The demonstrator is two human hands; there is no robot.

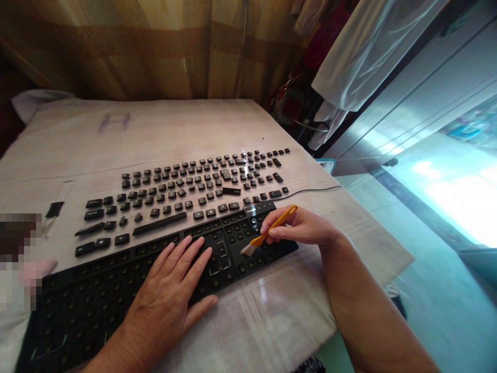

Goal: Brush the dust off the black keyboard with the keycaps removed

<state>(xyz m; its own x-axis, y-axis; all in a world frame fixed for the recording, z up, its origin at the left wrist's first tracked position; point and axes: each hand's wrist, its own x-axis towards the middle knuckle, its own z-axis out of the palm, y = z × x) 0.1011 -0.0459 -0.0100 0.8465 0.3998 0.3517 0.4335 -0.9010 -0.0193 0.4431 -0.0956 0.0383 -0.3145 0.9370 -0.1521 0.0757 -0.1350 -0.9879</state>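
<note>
A black keyboard base [97, 290] with its keycaps removed lies across the near part of the table. My left hand [171, 290] rests flat on its middle, fingers stretched out. My right hand [301, 228] pinches a small orange brush [267, 233], whose pale bristles touch the keyboard's right section. Several loose black keycaps [194, 186] are laid out in rows on the cloth behind the keyboard, with the long space bar [159, 224] among them.
A pale cloth covers the table [155, 129], whose right edge drops to a tiled floor. The keyboard's cable [310, 190] runs off to the right. A small keycap puller [54, 210] lies at the left. Curtain and hanging clothes stand behind.
</note>
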